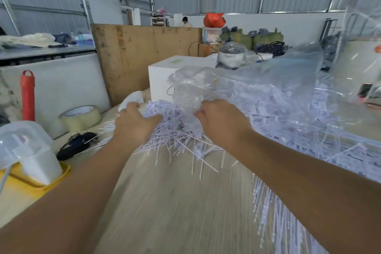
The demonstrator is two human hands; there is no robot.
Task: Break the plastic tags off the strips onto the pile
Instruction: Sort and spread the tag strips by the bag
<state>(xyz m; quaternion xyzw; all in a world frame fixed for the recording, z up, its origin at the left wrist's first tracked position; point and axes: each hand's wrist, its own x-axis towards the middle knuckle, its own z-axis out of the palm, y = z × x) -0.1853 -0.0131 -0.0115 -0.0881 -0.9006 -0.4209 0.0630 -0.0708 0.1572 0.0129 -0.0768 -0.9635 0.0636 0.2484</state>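
Right hand [220,121] grips a clear bag [247,88] over the pile [278,105]; left hand [134,121] rests relaxed on strips [181,144], mid-desk [165,202].

A pale wood table [165,212] carries a pile of white strips [185,142], a tape roll [81,116].

white plastic strips [181,140] under a clear plastic bag [257,80]; pale wood-grain table [175,202]; red cone [27,97]; yellow tray [24,187]; beige tape roll [81,117]; white box [162,76].
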